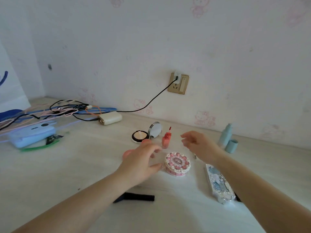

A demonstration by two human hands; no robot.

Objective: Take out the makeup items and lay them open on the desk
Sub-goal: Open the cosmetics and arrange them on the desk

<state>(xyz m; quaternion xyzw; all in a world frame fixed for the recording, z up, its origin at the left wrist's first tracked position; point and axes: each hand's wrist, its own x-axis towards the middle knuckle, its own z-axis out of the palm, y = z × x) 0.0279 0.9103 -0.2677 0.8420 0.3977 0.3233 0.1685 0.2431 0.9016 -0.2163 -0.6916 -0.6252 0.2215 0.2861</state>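
Tabletop (70,169): pale wood grain, butted against the papered wall. Makeup is laid in a loose cluster near the back centre, probably so each piece can be seen at once.

Left hand (140,163): fingers spread and relaxed, gripping nothing; thumb tip just beside the cake-shaped case (177,164). Right hand (197,143): fingers apart, loosely curved, empty, hovering above the tabletop behind and to the right of that case. Judgement: the two hands bracket the case to lift its lid, since it looks closed.

Glitter palette (219,184): lies flat at right, lid down as far as I can tell, partly under the right forearm.

Blue bottle (225,136): upright near the wall, its cap (231,146) off and standing just beside it, so this one counts as opened.

Powder compact (141,136): hinged open, mirror (155,130) tilted up behind the pan.

Lip tint (165,140): upright between compact and right hand; wand appears to stick up from its neck, cap not visible.

Dark strap (134,197) lies near the front edge; purpose cannot be told.
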